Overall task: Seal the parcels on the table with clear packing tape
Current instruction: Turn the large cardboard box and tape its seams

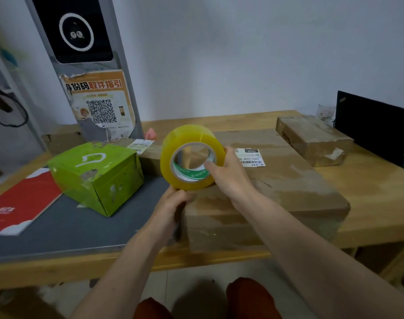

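right hand [228, 173] grips tape roll [191, 157] (thumb in core) over parcel [288, 185].

Wooden table [369, 187], grey mat [81, 226], large cardboard parcel [288, 187], smaller parcel [311, 139], green box [97, 176], red booklet [21, 203]

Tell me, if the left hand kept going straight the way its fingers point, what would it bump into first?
Probably the tape roll. The left hand points up and away at the big brown parcel's near corner, directly beneath the roll; depth is hard to judge.
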`<state>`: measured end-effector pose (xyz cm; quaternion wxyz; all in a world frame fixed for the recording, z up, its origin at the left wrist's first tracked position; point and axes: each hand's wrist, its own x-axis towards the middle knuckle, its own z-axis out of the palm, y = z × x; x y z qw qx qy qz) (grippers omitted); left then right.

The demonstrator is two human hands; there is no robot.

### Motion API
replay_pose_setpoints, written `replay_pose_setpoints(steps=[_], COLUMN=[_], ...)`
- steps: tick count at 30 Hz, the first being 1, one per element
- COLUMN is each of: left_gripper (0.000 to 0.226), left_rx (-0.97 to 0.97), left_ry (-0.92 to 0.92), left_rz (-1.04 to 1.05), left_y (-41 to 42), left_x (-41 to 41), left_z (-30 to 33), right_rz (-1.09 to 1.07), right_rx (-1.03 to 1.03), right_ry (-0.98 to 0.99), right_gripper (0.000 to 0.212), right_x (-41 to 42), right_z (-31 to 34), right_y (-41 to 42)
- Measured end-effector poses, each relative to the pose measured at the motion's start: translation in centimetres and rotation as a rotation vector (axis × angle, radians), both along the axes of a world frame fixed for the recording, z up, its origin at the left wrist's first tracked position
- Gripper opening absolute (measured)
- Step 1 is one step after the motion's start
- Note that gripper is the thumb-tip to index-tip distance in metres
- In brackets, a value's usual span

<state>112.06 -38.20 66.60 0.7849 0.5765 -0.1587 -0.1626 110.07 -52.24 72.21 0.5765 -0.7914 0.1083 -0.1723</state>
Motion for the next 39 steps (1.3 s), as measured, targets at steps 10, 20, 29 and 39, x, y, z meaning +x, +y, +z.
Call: replay_pose_setpoints(steps=[10, 20, 29, 39], left_gripper=[0.067, 0.107, 0.122, 0.148], left_rx=[0.385, 0.552, 1.044, 0.944], left_ry=[-0.292, -0.294, -0.550, -0.623], left_rz=[-0.043, -0.133, -0.059, -0.024], left_y=[0.2, 0.8, -0.4, -4.6], left_x=[2.6, 3.5, 3.2, 2.3], left_z=[0.8, 1.6, 5.3, 3.7], right_rz=[-0.015, -0.063, -0.074, -0.081], right_rx=[-0.087, -0.080, 0.077, -0.019], right_ry=[0.005, 0.027, 0.003, -0.008], right_gripper=[0.028, 0.025, 0.033, 0.022], right_x=[0.2, -2.1, -3.2, -2.7], right_z=[-0.3, 0.9, 0.2, 0.0], right_y=[-0.7, -8.1, -10.4, -10.4])
